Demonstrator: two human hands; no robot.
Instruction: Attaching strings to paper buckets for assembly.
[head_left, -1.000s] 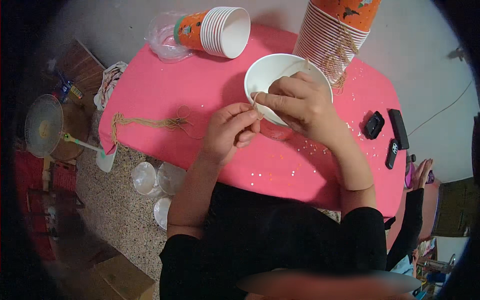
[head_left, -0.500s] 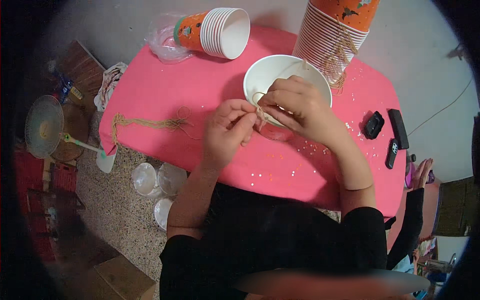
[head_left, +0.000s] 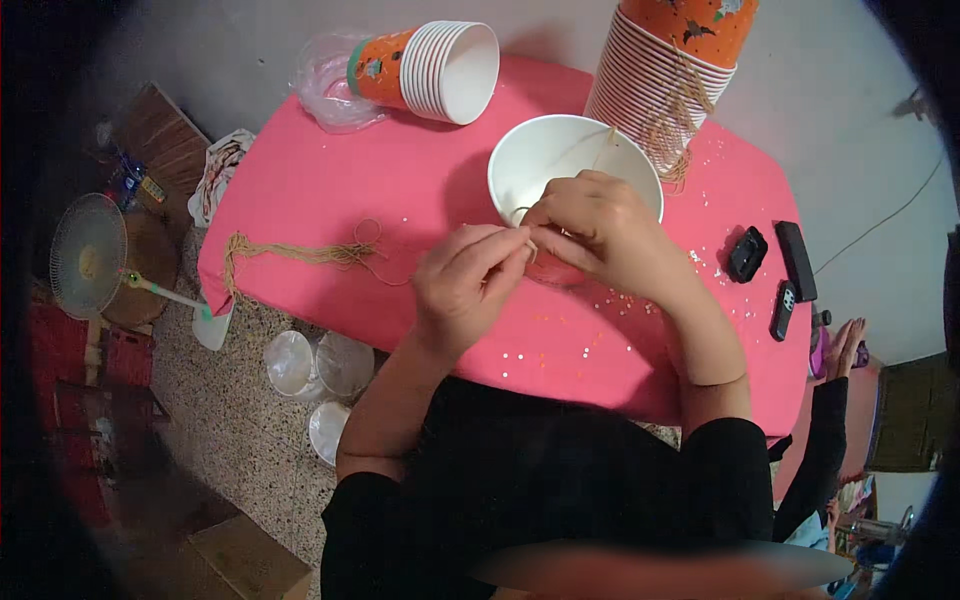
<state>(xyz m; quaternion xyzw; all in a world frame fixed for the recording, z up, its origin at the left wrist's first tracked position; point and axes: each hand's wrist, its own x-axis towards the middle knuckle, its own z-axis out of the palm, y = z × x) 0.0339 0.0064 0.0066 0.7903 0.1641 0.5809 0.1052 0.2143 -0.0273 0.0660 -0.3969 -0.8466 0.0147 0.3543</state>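
A white-walled paper bucket (head_left: 512,165) lies with its mouth toward me, near the middle of the table. At its near rim, my left hand (head_left: 458,290) and my right hand (head_left: 600,225) meet, fingertips pinched on a thin tan cord (head_left: 532,252). A cord end also shows at the bucket's far rim, and part of the cord loops inside it. My right hand covers some of the near rim. To the left, a bundle of loose tan cords (head_left: 300,252) lies across the pink tablecloth (head_left: 400,180).
At the back right stands a tall stack of orange-patterned paper buckets (head_left: 655,90) with cords hanging on it. Another stack (head_left: 440,75) lies at the back left beside a plastic bag (head_left: 335,85). A black tray (head_left: 747,254) and a remote (head_left: 784,310) sit at right. Paper dots are scattered.
My left hand has moved slightly right and its fingers have closed into a tighter pinch beside the right fingertips. The bucket stays in nearly the same place.
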